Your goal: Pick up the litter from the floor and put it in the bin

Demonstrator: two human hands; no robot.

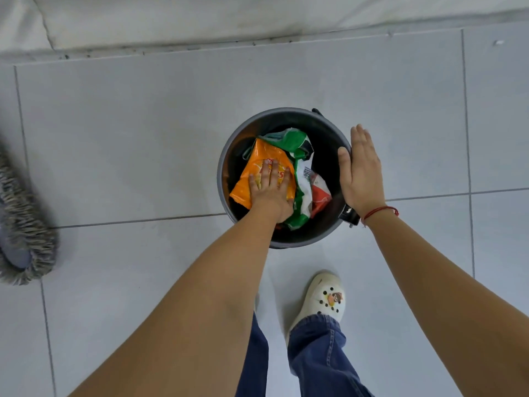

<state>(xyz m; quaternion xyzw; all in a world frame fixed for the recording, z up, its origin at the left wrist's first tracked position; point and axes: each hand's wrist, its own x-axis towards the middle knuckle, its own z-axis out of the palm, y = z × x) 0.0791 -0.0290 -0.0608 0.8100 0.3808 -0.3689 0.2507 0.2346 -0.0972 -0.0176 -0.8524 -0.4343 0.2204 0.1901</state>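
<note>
Two bare forearms reach down from the camera over blue jeans [315,359] and a white clog [320,299]. The left hand [270,190] lies flat, fingers spread, on an orange snack bag [257,164] inside the round grey bin [252,130]; the bag's long axis runs from beneath the palm away past the fingertips. Just right of that hand sit a green-and-white wrapper [297,144] and a red one [320,193]. The right hand [360,170] is open and flat against the bin's right rim, holding nothing. A mop head [23,224] lies far left of the hands.
</note>
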